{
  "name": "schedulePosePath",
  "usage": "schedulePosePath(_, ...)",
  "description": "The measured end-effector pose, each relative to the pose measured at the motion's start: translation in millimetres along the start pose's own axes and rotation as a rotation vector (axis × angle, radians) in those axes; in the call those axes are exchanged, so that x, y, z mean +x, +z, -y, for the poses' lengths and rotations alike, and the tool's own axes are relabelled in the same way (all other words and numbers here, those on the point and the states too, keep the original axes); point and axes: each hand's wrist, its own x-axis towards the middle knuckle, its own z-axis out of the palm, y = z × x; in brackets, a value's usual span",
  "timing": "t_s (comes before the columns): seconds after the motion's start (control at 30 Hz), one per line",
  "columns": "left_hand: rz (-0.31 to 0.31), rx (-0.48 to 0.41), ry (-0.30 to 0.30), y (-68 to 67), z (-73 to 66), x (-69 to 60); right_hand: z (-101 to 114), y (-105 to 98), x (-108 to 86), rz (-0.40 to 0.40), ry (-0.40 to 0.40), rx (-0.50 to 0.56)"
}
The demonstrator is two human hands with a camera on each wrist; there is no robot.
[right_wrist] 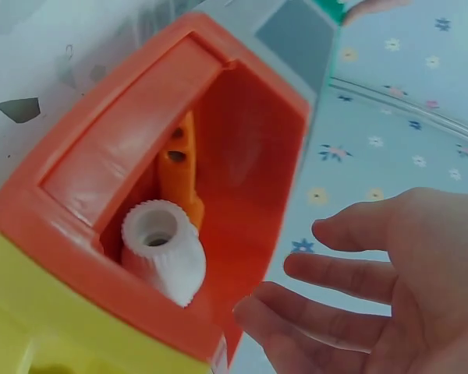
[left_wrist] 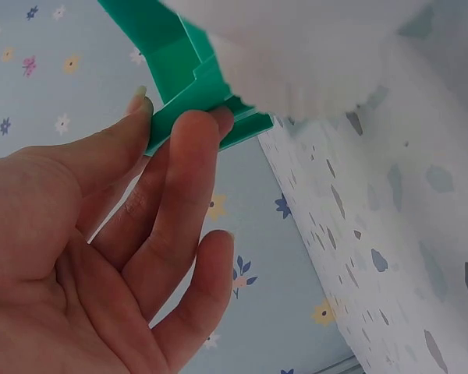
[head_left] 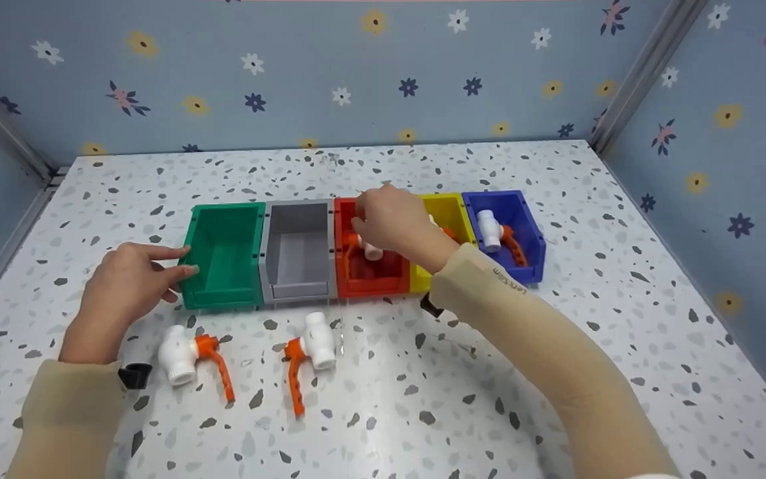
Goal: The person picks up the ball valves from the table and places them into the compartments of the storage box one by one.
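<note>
My left hand [head_left: 127, 279] pinches the left wall of the green bin [head_left: 223, 293], also close in the left wrist view, where the fingertips meet the green edge [left_wrist: 191, 93]. Over the red bin [head_left: 376, 286] hovers my right hand [head_left: 396, 223], its fingers loosely bent and nothing between them in the right wrist view. Inside that red bin lies a white ball valve [right_wrist: 164, 253] with an orange handle [right_wrist: 179, 167], apart from the fingers. Two more such valves lie on the table: one at the left [head_left: 180, 356], another [head_left: 320, 339] in front of the grey bin [head_left: 300, 289].
Five bins stand side by side in a row. The yellow bin [head_left: 446, 203] holds a valve partly hidden by my right hand, and the blue bin [head_left: 534, 266] holds a ball valve [head_left: 489, 231]. Flowered panels [head_left: 330, 60] enclose the speckled table [head_left: 456, 412].
</note>
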Motion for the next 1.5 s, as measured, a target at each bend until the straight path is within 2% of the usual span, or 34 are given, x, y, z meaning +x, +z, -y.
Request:
schedulePosePath(0.13, 0.012, -0.004, -0.005, -1.5, -0.6, -0.4, -14, -4, -12.2, -0.044, -0.001, 0.063)
schedulePosePath(0.3, 0.007, 0.005, -0.004, -4.1, -3.2, 0.2, -35, -11, -25.0, -0.049, 0.063, 0.181)
schedulePosePath(0.4, 0.005, 0.002, -0.004, -3.8, -4.8, 0.5, -51, -14, -33.4, -0.076, 0.077, 0.21)
schedulePosePath(0.73, -0.006, 0.0, 0.003, -2.9, -2.8, -2.1, -115, -8, -67.2, -0.194, 0.091, 0.2)
schedulePosePath(1.03, -0.016, -0.002, -0.027, -3.7, -4.9, -1.6, -170, -6, -94.8, -0.248, 0.116, 0.154)
schedulePosePath(1.2, -0.02, -0.009, -0.036, -1.4, -4.1, -2.7, -192, -6, -111.7, -0.286, 0.146, 0.148)
schedulePosePath(1.4, -0.023, -0.024, -0.036, 1.5, -1.2, -4.1, -211, 1, -124.4, -0.355, 0.106, 0.133)
schedulePosePath(1.5, -0.022, -0.027, -0.027, 1.6, -0.7, -3.8, -215, 4, -128.8, -0.363, 0.118, 0.146)
